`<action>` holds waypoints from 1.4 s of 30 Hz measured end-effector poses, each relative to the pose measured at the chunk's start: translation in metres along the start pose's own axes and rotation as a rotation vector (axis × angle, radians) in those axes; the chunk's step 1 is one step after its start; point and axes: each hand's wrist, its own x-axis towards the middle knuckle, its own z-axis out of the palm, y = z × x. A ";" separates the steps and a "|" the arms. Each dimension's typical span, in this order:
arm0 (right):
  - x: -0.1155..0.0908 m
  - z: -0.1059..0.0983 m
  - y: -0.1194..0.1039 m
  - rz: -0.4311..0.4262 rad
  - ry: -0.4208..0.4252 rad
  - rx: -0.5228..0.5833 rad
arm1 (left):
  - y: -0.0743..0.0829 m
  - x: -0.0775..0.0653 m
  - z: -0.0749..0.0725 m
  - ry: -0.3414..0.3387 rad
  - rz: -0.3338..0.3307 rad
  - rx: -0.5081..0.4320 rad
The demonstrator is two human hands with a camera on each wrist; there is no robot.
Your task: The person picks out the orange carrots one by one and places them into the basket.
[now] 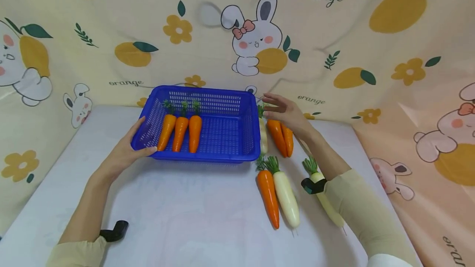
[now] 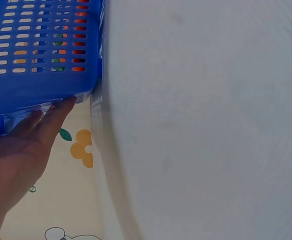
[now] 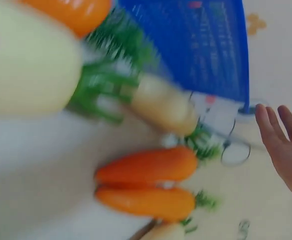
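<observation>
A blue plastic basket [image 1: 208, 156] has three toy carrots [image 1: 180, 134] standing side by side at its left, green tops toward the far wall. My left hand [image 1: 122, 149] grips the basket's left front corner, thumb on the rim and fingers along the outer side; in the left wrist view the fingers [image 2: 55, 120] reach under the rim. Just off the basket's right side, my right hand [image 1: 285, 112] is raised with fingers extended and holds nothing. Below it lie two carrots [image 1: 277, 137] close together. A white radish [image 1: 263, 137] is partly hidden along the basket's right wall.
Nearer on the white table [image 1: 185, 217], a carrot [image 1: 268, 197] and a white radish [image 1: 286, 199] lie side by side. Another white radish [image 1: 328, 207] is partly covered by the right wrist. A patterned cloth [image 1: 222, 32] hangs behind the table.
</observation>
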 end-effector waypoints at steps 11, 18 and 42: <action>-0.024 -0.036 0.042 0.119 0.130 -0.043 | 0.003 -0.001 0.000 -0.002 -0.013 -0.002; -0.034 -0.052 0.069 0.151 0.152 -0.098 | 0.004 0.000 0.001 -0.002 -0.018 -0.002; -0.006 -0.041 0.092 0.377 0.124 -0.293 | 0.002 -0.002 0.000 -0.002 -0.011 -0.028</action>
